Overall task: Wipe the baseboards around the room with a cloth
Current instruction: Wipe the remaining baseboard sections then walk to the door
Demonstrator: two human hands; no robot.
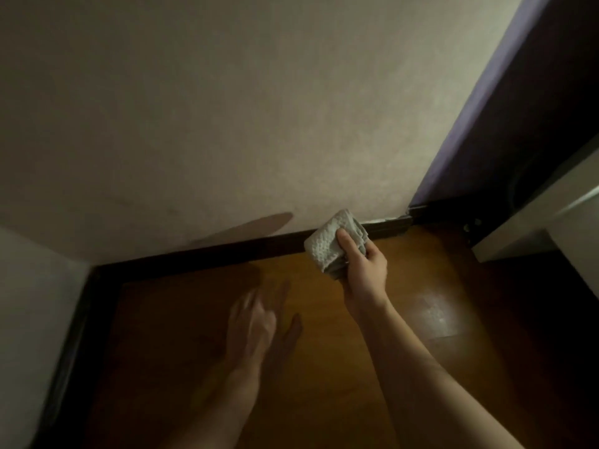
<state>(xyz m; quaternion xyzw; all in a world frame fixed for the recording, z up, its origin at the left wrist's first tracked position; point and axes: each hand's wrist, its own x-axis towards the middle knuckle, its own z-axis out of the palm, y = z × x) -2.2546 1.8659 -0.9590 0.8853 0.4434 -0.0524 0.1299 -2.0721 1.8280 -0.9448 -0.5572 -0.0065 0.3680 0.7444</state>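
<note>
One right hand [364,270] clamped around folded cloth [334,243] (long axis along dark baseboard [201,254]).

The right hand [364,268] grips a folded cloth [330,243] against the dark baseboard [227,251] — the left hand [256,322], blurred, spreads open over the wooden floor [324,351].

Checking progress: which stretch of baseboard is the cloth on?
The baseboard under the facing wall: the right hand holds the cloth there. The left-wall baseboard is untouched.
</note>
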